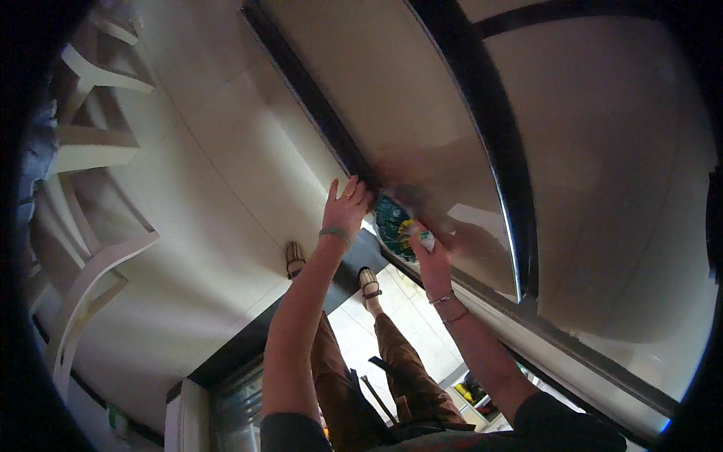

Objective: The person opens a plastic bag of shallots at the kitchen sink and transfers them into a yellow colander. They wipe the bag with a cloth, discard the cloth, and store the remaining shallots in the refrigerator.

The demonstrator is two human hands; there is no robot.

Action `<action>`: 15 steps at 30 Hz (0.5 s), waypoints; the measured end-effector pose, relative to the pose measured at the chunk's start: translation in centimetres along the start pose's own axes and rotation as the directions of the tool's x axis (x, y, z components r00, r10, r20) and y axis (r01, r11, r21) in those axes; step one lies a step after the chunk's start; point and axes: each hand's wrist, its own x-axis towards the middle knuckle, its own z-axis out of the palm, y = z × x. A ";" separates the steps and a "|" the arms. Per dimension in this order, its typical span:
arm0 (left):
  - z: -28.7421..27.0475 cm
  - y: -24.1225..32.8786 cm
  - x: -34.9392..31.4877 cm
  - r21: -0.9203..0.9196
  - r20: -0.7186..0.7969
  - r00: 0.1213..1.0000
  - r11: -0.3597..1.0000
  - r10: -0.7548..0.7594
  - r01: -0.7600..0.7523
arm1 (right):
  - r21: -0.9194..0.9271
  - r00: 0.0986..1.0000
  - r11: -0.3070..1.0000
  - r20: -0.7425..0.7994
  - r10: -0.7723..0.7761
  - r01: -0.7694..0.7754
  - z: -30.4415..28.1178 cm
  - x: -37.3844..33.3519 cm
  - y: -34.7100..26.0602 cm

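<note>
My left hand [348, 209] lies against the outer edge of the dark door frame [331, 135]. Its fingers are stretched and apart, and a ring shows on one of them. Just to its right, my right hand [431, 252] is closed on a crumpled green, white and yellow patterned piece [395, 228], which is pressed to the lower part of the glass door pane [429, 135]. Whether this piece is a cloth or a plastic packet, I cannot tell. The tips of my right fingers are partly hidden by it.
A thick dark upright [482, 128] crosses the glass to the right. White plastic chairs [98, 151] stand along the left side. My feet straddle a dark threshold strip [343, 275], with pale tiles [203, 188] on the left. Shelves with coloured items [471, 395] show at the lower right.
</note>
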 end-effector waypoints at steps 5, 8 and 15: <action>-1.8 -0.6 -3.0 -0.069 0.042 0.999 0.998 0.019 -0.016 | 0.101 0.998 0.993 0.026 -0.064 0.061 0.6 0.5 1.1; -2.6 -0.7 -5.2 -0.032 0.062 0.998 0.999 0.019 -0.017 | 0.038 0.982 0.982 0.013 -0.186 0.185 0.8 1.1 2.6; -5.6 -0.8 -8.7 -0.027 0.076 0.997 1.000 -0.012 0.014 | -0.017 0.958 0.960 -0.067 -0.280 0.280 1.3 0.5 1.6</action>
